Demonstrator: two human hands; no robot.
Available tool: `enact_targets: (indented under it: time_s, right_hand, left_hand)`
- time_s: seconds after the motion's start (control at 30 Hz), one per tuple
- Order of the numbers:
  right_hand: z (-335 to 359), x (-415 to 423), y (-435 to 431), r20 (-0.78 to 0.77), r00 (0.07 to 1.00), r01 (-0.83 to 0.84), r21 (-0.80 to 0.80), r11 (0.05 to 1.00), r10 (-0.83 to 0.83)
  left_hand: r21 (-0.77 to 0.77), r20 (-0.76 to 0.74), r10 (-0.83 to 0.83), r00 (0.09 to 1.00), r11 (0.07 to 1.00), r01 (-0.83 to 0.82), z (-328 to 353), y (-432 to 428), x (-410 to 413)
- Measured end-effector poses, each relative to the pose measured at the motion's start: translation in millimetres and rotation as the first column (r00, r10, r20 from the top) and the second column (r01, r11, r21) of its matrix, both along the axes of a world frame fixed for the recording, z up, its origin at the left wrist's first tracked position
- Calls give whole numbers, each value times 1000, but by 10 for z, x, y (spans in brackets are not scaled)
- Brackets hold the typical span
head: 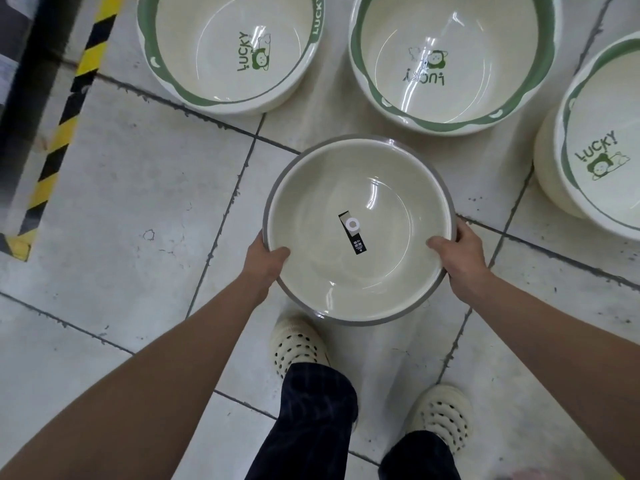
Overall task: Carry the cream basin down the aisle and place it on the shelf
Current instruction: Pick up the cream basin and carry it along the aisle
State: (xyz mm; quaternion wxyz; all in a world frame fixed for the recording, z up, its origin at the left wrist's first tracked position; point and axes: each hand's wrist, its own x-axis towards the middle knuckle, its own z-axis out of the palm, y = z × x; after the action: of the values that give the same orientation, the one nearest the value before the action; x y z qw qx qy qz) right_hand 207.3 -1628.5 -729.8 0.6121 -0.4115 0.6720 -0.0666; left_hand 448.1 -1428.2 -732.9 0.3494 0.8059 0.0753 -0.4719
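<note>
Head view: cream basin (pixel 360 268) held level before the body, above tiled floor (pixel 138 202), near three green-rimmed basins (pixel 235 46). Left hand (pixel 265 259) and right hand (pixel 457 259) gripping opposite rim sides, thumbs inside, fingers curled beneath. Symmetric hold probably for balance while walking; no shelf in view, placement not yet done.

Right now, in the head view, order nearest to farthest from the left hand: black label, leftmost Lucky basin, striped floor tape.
1. black label, in the cream basin
2. leftmost Lucky basin, floor ahead
3. striped floor tape, far left
</note>
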Motion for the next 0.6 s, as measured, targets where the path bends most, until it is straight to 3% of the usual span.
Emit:
enact_targets:
  time_s: [0.3,0.6]
  right_hand:
    - [682,-406,169,-6,996,84,-22,996,-84]
    - [2418,-745,-127,38,977,213,-23,977,-212]
  left_hand:
    - [-43,8,-24,1000,999,25,703,-179,-88]
    - [-118,-46,-37,998,993,32,2458,-686,-278]
